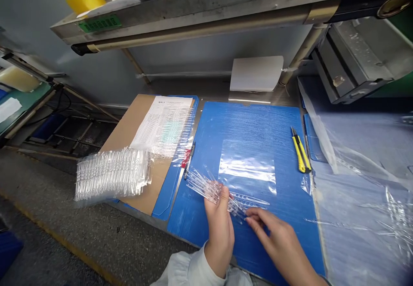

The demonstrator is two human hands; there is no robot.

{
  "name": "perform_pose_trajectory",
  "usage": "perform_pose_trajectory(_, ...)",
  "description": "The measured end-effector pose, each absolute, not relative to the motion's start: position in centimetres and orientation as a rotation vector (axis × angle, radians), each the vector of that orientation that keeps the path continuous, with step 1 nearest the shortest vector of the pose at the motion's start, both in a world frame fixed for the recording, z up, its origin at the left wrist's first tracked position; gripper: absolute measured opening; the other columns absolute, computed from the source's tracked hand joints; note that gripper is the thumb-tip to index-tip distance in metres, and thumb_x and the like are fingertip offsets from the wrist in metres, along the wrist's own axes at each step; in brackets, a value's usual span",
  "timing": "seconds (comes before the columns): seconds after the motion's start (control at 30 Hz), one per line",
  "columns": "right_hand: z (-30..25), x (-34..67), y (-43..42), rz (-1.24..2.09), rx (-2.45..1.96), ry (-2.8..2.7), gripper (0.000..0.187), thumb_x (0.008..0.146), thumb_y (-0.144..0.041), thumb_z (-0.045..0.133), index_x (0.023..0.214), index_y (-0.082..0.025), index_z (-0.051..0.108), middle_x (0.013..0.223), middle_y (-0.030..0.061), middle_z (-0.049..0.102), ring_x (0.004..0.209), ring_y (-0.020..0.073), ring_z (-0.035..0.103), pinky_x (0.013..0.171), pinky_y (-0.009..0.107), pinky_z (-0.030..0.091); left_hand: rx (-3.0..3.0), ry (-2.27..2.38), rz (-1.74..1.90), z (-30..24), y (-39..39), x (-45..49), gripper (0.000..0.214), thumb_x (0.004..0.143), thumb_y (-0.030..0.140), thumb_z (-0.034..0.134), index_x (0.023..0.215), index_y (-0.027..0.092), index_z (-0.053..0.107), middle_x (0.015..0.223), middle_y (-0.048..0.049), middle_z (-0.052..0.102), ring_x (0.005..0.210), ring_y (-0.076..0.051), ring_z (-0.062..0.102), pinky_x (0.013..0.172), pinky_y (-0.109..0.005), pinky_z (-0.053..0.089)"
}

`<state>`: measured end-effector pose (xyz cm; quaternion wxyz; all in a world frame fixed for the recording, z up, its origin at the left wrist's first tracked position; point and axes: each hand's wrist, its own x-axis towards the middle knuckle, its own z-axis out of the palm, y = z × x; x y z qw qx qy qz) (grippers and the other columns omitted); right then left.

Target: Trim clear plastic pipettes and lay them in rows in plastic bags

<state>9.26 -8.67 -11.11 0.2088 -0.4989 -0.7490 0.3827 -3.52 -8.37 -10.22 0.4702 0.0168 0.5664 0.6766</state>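
My left hand [220,223] is closed round a bundle of thin clear plastic sticks [204,185], its thumb lying on top. The sticks fan out to the left, and some have a row of small rings along them. Something small and red shows beside the thumb, too hidden to name. At the right end of the bundle, my right hand [274,230] pinches the stick ends between thumb and fingertips. Just beyond the hands, a clear plastic bag [247,165] lies flat on the blue board [196,217].
A yellow utility knife [300,152] lies right; a pen [189,161] lies left. Packed clear sticks [112,172] rest on brown cardboard [125,124] beside printed paper [150,126]. Loose clear pieces [398,217] lie on plastic film far right. A metal shelf [206,14] overhangs the back.
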Motion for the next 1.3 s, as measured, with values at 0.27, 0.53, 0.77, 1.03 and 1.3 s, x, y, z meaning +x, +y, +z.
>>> perform_pose_trajectory(0.27, -11.0, 12.1, -6.0, 0.615, -1.161, -2.259, 0.017, 0.089, -0.027, 0.047, 0.082, -0.021, 0.061, 0.072, 0.0013, 0.065, 0.066, 0.0140, 0.060, 0.063, 0.026, 0.049, 0.029, 1.228, 1.424, -9.8, -8.7, -6.9, 0.033, 0.066, 0.033, 0.074, 0.088, 0.016, 0.056, 0.084, -0.0034, 0.066, 0.054, -0.007, 0.052, 0.049, -0.019, 0.038)
perform_pose_trajectory(0.53, -11.9, 12.6, -5.5, 0.801, -1.208, -2.250, 0.021, 0.090, -0.030, 0.045, 0.087, -0.022, 0.063, 0.076, 0.0021, 0.067, 0.071, 0.0155, 0.061, 0.064, 0.028, 0.050, 0.197, 1.201, 1.384, -10.1, -9.0, -8.3, 0.020, 0.068, 0.018, 0.070, 0.082, 0.018, 0.056, 0.064, 0.0020, 0.061, 0.055, -0.010, 0.055, 0.052, -0.021, 0.041)
perform_pose_trajectory(0.77, -12.6, 13.3, -4.9, 0.883, -1.332, -2.192, 0.023, 0.089, -0.035, 0.044, 0.084, -0.024, 0.064, 0.078, 0.0018, 0.068, 0.073, 0.0168, 0.064, 0.065, 0.029, 0.051, 0.173, 1.165, 1.414, -10.4, -8.5, -8.5, 0.018, 0.071, 0.021, 0.068, 0.086, 0.016, 0.058, 0.080, -0.0024, 0.066, 0.059, -0.009, 0.055, 0.053, -0.021, 0.040)
perform_pose_trajectory(1.03, -14.8, 14.0, -4.6, 0.508, -1.186, -2.222, 0.016, 0.088, -0.025, 0.049, 0.088, -0.020, 0.064, 0.076, 0.0043, 0.065, 0.072, 0.0166, 0.058, 0.068, 0.031, 0.049, -0.042, 1.136, 1.424, -11.0, -8.1, -8.3, 0.022, 0.068, 0.019, 0.070, 0.089, 0.016, 0.063, 0.074, -0.0020, 0.062, 0.068, -0.014, 0.057, 0.066, -0.026, 0.044)
perform_pose_trajectory(1.3, -12.2, 11.6, -5.9, 0.719, -1.216, -2.236, 0.018, 0.088, -0.031, 0.050, 0.097, -0.021, 0.061, 0.082, 0.0050, 0.066, 0.075, 0.0180, 0.060, 0.069, 0.032, 0.048, -0.084, 1.114, 1.510, -10.9, -7.9, -5.8, 0.031, 0.069, 0.019, 0.073, 0.097, 0.017, 0.059, 0.080, -0.0009, 0.062, 0.073, -0.011, 0.059, 0.074, -0.025, 0.046)
